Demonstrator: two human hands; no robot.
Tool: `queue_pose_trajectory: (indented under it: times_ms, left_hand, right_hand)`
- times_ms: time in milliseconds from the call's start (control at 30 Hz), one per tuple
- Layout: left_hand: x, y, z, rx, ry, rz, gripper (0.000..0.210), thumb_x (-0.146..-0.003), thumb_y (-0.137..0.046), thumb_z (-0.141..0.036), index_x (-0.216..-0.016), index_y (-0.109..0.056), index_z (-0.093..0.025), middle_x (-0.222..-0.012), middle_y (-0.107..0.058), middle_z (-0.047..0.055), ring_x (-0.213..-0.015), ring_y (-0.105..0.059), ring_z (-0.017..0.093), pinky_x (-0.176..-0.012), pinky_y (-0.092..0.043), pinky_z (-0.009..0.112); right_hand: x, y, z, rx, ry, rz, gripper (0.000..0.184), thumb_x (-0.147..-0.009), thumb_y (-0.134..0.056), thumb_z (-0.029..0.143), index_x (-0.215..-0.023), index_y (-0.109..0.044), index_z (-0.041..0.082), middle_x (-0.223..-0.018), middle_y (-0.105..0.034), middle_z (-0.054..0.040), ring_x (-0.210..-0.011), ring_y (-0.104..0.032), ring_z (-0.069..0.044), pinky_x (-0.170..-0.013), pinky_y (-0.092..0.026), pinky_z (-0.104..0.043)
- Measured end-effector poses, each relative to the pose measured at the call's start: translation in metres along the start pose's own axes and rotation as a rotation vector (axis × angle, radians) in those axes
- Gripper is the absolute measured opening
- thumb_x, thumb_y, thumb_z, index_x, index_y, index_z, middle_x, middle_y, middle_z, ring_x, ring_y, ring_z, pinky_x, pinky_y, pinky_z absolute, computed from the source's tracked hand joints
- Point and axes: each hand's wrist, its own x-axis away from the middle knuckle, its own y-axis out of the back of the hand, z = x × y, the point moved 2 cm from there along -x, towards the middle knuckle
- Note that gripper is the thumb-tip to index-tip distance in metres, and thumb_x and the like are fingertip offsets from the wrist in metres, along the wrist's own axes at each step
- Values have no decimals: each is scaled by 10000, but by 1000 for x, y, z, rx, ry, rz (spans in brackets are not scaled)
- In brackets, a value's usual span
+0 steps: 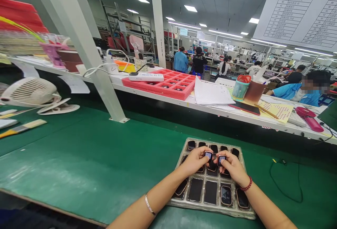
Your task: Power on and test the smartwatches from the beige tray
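Observation:
My left hand is closed on a smartwatch body without a strap, its lit screen showing a square code. In my right hand I grip a second smartwatch body, also lit with a code. Both are held side by side, a small gap apart, over a clear plastic tray. Several dark-screened watch bodies sit in the tray's compartments, among them one watch body in the front row. Two front compartments show only dark bottoms. My hands hide part of the middle row.
The tray lies on a green work surface. A raised white shelf behind carries a red foam tray, papers and a teal cup. At left are a white fan and a brush; a thin cable lies right.

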Motion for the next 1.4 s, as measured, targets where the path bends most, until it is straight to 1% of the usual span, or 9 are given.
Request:
queue_pose_trajectory:
  times_ms: [67,233,433,667,900,1033,1200,1300,1400]
  left_hand:
    - [0,0,0,-1,16,-4,216,-716,-555,-172,-926,-580,-130,-738,-619,18,-554,-573,104,-511,-405,202]
    - [1,-1,-2,23,5,-3,200,-711,-588,-203,-901,-586,-140,-723,-616,9,-552,-561,98,-517,-410,202]
    - [1,0,-1,0,-5,-14,196,-720,-584,-219,-902,-592,-148,-757,-628,12,-534,-553,90,-508,-405,197]
    - [0,-1,0,-10,-7,-9,175,-724,-574,-203,-887,-587,-141,-752,-613,11,-543,-546,90,-537,-430,209]
    - [-2,0,7,11,-31,10,207,-728,-590,-252,-904,-590,-141,-763,-611,22,-592,-546,102,-572,-458,225]
    - [-2,0,7,-1,-21,13,189,-729,-575,-227,-897,-592,-141,-752,-608,17,-574,-544,99,-567,-456,226]
    - [-2,-1,4,-3,-18,16,185,-716,-563,-187,-892,-589,-141,-769,-607,25,-606,-554,116,-579,-463,242]
    - [-2,-1,5,-20,-29,21,171,-731,-564,-234,-870,-587,-136,-763,-599,34,-639,-559,135,-568,-467,248]
    - [-3,0,9,-25,-23,27,182,-758,-545,-285,-860,-576,-137,-728,-590,34,-616,-555,140,-546,-459,254]
  right_hand:
    - [0,0,-1,10,-11,6,242,-797,-579,358,-963,-567,181,-797,-651,-32,-483,-540,-92,-451,-419,-216]
    - [0,0,-5,19,-7,12,254,-800,-576,362,-984,-564,186,-798,-655,-30,-494,-546,-97,-458,-422,-220]
    - [0,0,-5,26,-16,9,261,-794,-582,374,-979,-574,190,-796,-657,-30,-492,-545,-100,-454,-419,-225]
    - [0,0,-3,35,-13,14,254,-805,-575,380,-975,-570,191,-808,-654,-33,-493,-540,-99,-460,-414,-225]
    - [1,-1,-1,45,-10,15,272,-796,-581,402,-970,-575,194,-805,-654,-36,-493,-540,-106,-462,-421,-235]
    - [0,0,-3,43,-9,15,274,-797,-577,405,-972,-572,193,-807,-652,-35,-494,-540,-106,-460,-423,-233]
    - [0,-1,-3,45,-12,18,275,-794,-582,409,-973,-576,200,-817,-653,-36,-501,-541,-105,-465,-421,-232]
    - [0,0,-3,30,-18,17,284,-804,-560,440,-949,-578,196,-794,-652,-35,-491,-539,-106,-461,-419,-234]
    - [0,1,-4,12,-15,1,281,-822,-524,452,-916,-576,193,-742,-641,-26,-449,-503,-98,-435,-399,-231]
